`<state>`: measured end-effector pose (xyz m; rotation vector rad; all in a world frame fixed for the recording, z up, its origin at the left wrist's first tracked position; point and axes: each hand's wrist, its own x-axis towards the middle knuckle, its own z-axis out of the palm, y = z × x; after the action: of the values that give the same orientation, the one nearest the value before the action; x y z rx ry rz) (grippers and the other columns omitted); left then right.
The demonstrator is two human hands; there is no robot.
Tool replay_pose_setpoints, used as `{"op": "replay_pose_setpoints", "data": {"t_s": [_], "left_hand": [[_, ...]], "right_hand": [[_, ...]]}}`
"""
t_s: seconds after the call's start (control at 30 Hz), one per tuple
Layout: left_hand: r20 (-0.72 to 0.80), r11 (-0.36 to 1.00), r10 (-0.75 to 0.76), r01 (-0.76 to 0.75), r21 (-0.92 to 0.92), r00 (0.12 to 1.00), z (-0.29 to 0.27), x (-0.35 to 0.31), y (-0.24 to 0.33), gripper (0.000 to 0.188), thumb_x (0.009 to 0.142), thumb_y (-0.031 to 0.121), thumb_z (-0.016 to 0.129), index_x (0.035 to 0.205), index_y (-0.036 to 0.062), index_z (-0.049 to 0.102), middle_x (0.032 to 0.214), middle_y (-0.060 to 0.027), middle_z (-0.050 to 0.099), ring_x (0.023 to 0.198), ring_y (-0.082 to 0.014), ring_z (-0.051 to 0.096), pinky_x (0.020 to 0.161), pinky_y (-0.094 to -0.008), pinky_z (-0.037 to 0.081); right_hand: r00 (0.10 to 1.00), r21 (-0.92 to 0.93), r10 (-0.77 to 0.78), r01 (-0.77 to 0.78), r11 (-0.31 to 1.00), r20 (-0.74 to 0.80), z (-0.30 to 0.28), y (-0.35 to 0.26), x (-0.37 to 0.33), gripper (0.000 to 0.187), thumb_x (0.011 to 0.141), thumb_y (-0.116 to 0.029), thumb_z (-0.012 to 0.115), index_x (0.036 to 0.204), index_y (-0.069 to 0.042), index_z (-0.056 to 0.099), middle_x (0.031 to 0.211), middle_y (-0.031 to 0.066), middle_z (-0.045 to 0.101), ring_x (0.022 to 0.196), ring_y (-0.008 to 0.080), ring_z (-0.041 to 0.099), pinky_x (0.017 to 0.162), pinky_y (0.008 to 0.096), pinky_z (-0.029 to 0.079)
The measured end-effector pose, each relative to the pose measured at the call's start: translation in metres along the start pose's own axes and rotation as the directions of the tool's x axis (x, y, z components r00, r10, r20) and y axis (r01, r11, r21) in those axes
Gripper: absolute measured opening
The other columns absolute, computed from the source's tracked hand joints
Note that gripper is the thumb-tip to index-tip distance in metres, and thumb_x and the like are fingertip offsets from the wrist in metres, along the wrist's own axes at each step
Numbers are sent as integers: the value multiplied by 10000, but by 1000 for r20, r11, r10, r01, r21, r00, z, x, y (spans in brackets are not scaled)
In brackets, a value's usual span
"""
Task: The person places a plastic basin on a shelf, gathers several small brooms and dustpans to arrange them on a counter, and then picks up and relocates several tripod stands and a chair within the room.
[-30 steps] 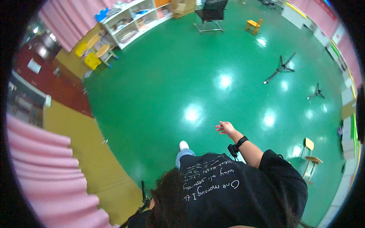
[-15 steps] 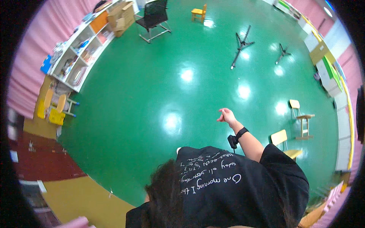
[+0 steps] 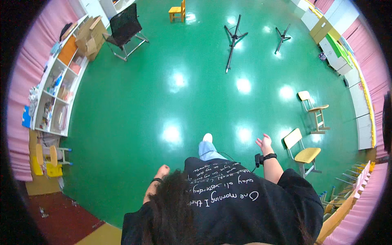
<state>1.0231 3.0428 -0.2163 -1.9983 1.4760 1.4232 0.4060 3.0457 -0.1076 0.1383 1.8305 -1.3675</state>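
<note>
My right hand (image 3: 264, 142) hangs out ahead of my body at the right, holding nothing, its fingers apart. A black strap with a small dark box (image 3: 259, 159) sits at that wrist, and a thin cable trails from it. The nearest thing to this hand is a wooden chair (image 3: 307, 155) with metal legs, apart from it. My left hand (image 3: 164, 170) shows at the lower left beyond my dark hair, with a black band on the wrist; its fingers are too hidden to read. One leg in light blue with a white shoe (image 3: 208, 137) reaches forward on the green floor (image 3: 130, 110).
Two black tripod stands (image 3: 233, 41) stand ahead. A black mesh chair (image 3: 124, 28) and cardboard boxes (image 3: 90, 36) are at the far left, beside a white shelf (image 3: 61, 94). Another wooden chair (image 3: 318, 109) is at the right, with stacked chairs (image 3: 347, 183) behind. A small yellow chair (image 3: 177, 11) stands far ahead.
My right hand has drawn back toward my side and its fingers have spread. My left hand and a shoe have come into view. The far furniture has shifted left in the picture.
</note>
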Motion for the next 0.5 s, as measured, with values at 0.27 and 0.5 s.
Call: {"op": "replay_pose_setpoints", "data": {"t_s": [0.27,0.5], "left_hand": [[47,945,282,-286,159,958,-76,97,166,328,821,277,488,1039,52,586,1035,-185,606,975,-324,572,861,-391,439],[-30,905,418,-413,103,908,-162,157,284,324,800,201,511,1078,39,550,1041,-184,600,953,-318,578,859,-383,445]], "right_hand": [[983,-256,2,46,966,185,105,-61,100,327,849,-146,452,1169,-82,465,1030,94,506,852,263,596,644,375,525],[945,-459,-153,276,845,288,223,-90,149,355,809,-125,498,1161,-79,505,1034,87,532,818,200,572,622,343,529]]}}
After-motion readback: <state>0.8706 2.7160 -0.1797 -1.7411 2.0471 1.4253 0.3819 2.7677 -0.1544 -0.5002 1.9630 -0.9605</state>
